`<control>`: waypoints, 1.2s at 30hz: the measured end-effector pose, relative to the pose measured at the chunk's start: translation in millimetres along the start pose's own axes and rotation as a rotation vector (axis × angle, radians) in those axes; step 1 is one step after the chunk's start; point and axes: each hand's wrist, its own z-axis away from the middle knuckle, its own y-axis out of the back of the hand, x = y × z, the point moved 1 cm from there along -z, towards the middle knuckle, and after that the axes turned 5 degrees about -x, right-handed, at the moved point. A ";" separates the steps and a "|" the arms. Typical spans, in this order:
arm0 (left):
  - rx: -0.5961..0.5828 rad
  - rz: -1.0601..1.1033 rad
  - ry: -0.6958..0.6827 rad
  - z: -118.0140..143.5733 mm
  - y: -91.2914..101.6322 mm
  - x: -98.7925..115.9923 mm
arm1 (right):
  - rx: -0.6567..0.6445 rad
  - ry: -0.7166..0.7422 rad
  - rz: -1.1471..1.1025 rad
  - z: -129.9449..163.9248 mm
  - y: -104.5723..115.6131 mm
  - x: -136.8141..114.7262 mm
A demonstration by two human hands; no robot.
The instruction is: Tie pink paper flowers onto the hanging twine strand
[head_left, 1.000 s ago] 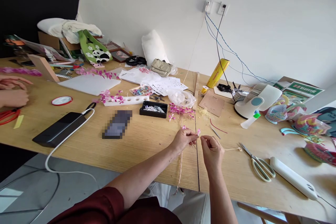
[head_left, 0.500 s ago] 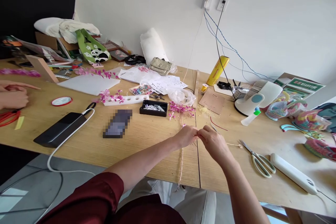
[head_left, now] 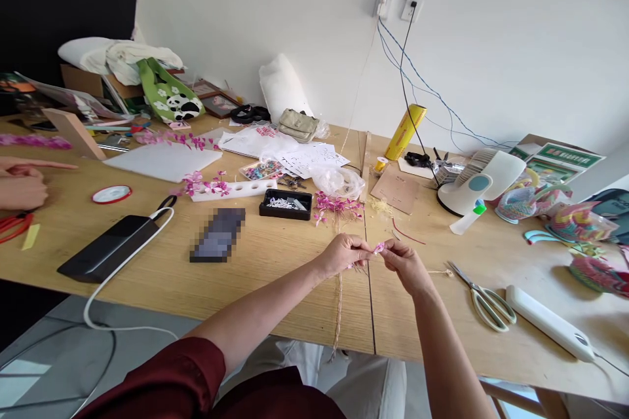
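Table: we work at a long pale wooden table, its top crowded with craft supplies
Fan: a white desk fan with a blue centre stands well apart to our right
Power bank: a black slab-shaped power bank with a white cable lies well apart to our left
Scissors: pale-handled scissors lie on the table near our right hand, blades pointing towards it
Foam holder: a white foam strip with round holes carries pink flower sprigs in its left end; the other holes look empty
Tray: a shallow black rectangular tray holds small white pieces, too small for us to identify
Loose flowers: a heap of pink paper flowers lies beyond our hands
Left hand: our left hand has its fingers closed, pinching the work piece from the left
Right hand: our right hand has its fingertips closed on the same piece from the right
Work piece: a small pink flower on a thin stem sits between both sets of fingertips, just above the table; its long axis runs roughly left to right, and both hands are equally near
Twine: a thin beige braided cord hangs down from our left hand over the table edge
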 end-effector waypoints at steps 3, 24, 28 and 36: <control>0.105 -0.068 -0.061 -1.3 4.6 -0.8 | 0.103 -0.005 -0.026 8.7 -16.1 4.3; 0.252 -0.407 -0.135 -10.9 10.7 -6.9 | 0.278 0.215 0.807 25.2 -51.1 -6.0; 0.170 -0.718 -0.227 -14.4 6.3 -8.2 | 0.126 0.206 1.019 22.2 -48.1 -34.6; -0.081 -0.655 -0.425 1.1 -7.3 8.2 | -0.144 0.163 0.549 -5.1 16.4 -39.2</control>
